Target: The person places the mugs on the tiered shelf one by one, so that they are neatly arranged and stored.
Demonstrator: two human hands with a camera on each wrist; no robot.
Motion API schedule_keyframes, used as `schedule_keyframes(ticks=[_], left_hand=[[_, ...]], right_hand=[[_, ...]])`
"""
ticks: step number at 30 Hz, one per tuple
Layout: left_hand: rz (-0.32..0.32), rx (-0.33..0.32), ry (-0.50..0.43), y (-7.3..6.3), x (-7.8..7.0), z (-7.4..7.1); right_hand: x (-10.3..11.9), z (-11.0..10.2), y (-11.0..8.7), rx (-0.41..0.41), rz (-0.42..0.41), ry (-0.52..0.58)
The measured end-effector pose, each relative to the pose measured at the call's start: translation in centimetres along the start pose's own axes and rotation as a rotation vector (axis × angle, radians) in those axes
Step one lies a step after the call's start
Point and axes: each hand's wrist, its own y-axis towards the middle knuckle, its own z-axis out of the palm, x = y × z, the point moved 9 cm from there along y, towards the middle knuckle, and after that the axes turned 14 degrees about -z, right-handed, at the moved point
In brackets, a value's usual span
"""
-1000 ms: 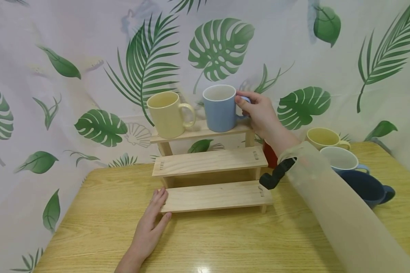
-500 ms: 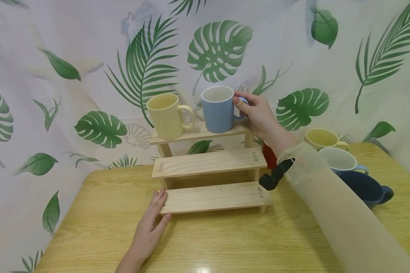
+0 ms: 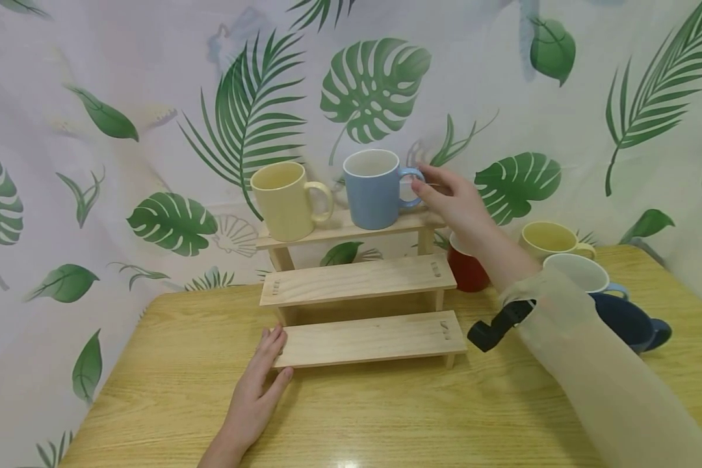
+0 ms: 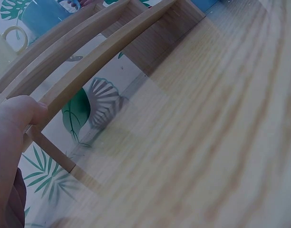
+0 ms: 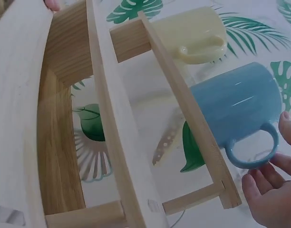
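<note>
A three-tier wooden shelf rack [image 3: 363, 279] stands on the table. On its top step sit a yellow mug [image 3: 282, 207] at the left and a light blue mug [image 3: 371, 200] at the right, both upright with handles rightward. My right hand [image 3: 459, 203] is beside the blue mug's handle, thumb apart from the fingers; the right wrist view shows the fingertips at the handle's outer side, without a grip round it. With my left hand [image 3: 250, 404] I hold the left end of the lowest step, thumb at its front edge [image 4: 41, 111] and fingers along the end.
Right of the rack are a red mug [image 3: 467, 270], partly behind my right forearm, another yellow mug [image 3: 550, 239], a white mug with a blue handle [image 3: 579, 272] and a dark blue mug [image 3: 626, 322]. A leaf-patterned cloth [image 3: 169, 78] hangs behind the table [image 3: 374, 416].
My right hand has let go of the blue mug's handle and moved slightly right. The blue mug stays on the top step. My left hand keeps its place.
</note>
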Motion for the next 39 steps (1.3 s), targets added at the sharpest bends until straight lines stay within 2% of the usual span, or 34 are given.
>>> schedule_keyframes(ticks=[10,21,31,39], left_hand=[[-0.009,0.000,0.008,0.1,0.2,0.1],[-0.026,0.005,0.013,0.2,0.6,0.2],[-0.009,0.001,0.008,0.1,0.5,0.2],[0.004,-0.003,0.011,-0.1,0.2,0.0]], right_hand=[[0.6,-2.6,-3.8,-0.014,-0.006,-0.112],[-0.9,-3.9,-8.3,0.068,-0.054,-0.156],[-2.6,-4.7,-11.5,0.081,-0.039,-0.202],[-2.9,-5.5,-14.0,0.115,-0.049,-0.335]])
